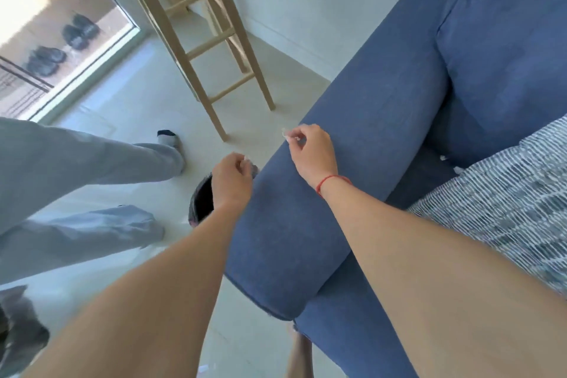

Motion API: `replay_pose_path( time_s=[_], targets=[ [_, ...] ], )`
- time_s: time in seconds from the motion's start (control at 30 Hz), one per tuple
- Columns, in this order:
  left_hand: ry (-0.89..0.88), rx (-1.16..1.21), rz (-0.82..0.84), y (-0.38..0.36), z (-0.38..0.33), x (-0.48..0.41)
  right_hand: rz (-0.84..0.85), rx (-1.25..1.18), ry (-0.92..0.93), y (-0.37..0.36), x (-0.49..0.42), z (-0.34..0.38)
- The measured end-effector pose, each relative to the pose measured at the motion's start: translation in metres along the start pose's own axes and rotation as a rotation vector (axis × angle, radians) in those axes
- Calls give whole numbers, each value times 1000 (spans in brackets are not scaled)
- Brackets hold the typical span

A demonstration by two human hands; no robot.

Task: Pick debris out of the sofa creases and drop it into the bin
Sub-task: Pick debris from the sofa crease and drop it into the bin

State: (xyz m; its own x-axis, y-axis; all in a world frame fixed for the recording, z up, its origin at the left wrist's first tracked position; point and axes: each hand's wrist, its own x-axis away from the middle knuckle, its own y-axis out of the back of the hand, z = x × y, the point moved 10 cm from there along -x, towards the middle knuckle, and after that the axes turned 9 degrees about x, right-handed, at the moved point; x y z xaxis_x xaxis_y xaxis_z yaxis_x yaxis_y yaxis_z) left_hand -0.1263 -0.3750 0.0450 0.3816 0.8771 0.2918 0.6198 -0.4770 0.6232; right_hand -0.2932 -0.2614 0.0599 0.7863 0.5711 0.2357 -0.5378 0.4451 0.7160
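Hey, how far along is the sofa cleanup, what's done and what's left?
Done: nothing I can confirm; what the bin holds is hidden. In hand: the right hand pinches a white scrap at the sofa arm edge; the left hand hovers curled above the bin. Left: dropping that scrap, plus white bits in the seat crease.
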Motion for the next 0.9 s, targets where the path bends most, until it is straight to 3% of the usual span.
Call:
replay_pose_path(
  time_s=[0.2,0.43,0.6,0.9],
  targets=[
    [167,6,-73,51,59,-2,256,134,51,-73,33,39],
    [242,63,-110,76,83,-8,315,177,35,-109,37,64],
    [295,16,-57,80,85,-7,456,223,-3,-119,45,73],
    [144,-63,134,40,2,2,329,204,-53,-36,32,49]
  ],
)
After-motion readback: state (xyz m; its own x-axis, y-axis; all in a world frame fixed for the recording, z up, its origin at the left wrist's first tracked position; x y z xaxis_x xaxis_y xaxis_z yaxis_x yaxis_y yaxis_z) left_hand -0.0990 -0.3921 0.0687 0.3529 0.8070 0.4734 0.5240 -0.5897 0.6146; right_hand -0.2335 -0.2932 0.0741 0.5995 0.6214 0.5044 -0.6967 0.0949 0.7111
